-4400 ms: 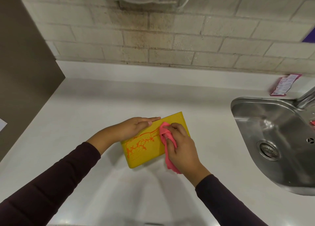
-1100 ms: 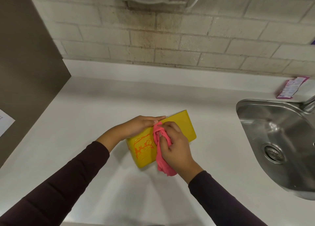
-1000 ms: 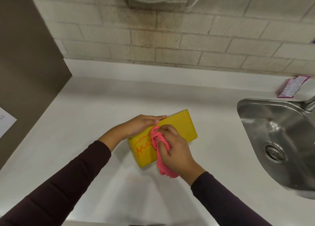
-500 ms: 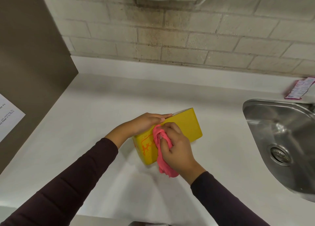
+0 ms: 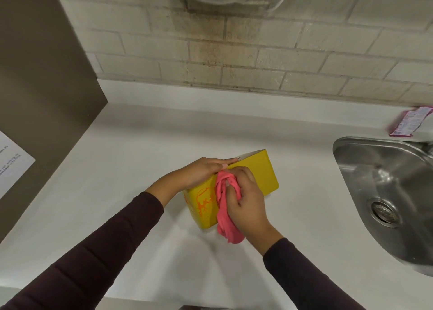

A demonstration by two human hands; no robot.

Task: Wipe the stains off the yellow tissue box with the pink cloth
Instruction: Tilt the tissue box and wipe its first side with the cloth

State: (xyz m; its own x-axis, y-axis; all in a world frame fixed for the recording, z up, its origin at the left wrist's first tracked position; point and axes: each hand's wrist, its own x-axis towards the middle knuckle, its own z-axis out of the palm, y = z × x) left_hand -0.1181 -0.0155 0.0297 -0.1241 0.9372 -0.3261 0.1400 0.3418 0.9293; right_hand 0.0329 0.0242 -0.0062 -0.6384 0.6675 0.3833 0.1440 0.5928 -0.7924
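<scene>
In the head view, the yellow box (image 5: pixel 262 169) stands on its long side on the white surface (image 5: pixel 131 169), a little right of the middle and well apart from the sink (image 5: pixel 386 192). The left hand (image 5: pixel 203 171) lies flat along the top edge of the box with straight fingers and presses it down; it does not curl around anything. The right hand (image 5: pixel 246 202) is clenched around the pink cloth (image 5: pixel 225 206) and holds it against the front face of the box. The loose end of the cloth hangs down to the surface.

Compared with some seconds ago, the orange stains (image 5: pixel 203 202) are much fewer. Then they ran from the left end to the middle of the face; now only a short patch shows at the left end, just beside the cloth. The right hand and the cloth have moved toward this left end, so the right part of the face shows clean yellow. The left hand has stayed on the top edge. The view has also shifted, so the sink sits more to the right.

A white paper (image 5: pixel 11 160) on the brown panel (image 5: pixel 42 75) carries some lines of dark print, too blurred to read. A pink packet (image 5: pixel 410 122) lies by the wall (image 5: pixel 234 59) behind the sink; its print is also too small to read.
</scene>
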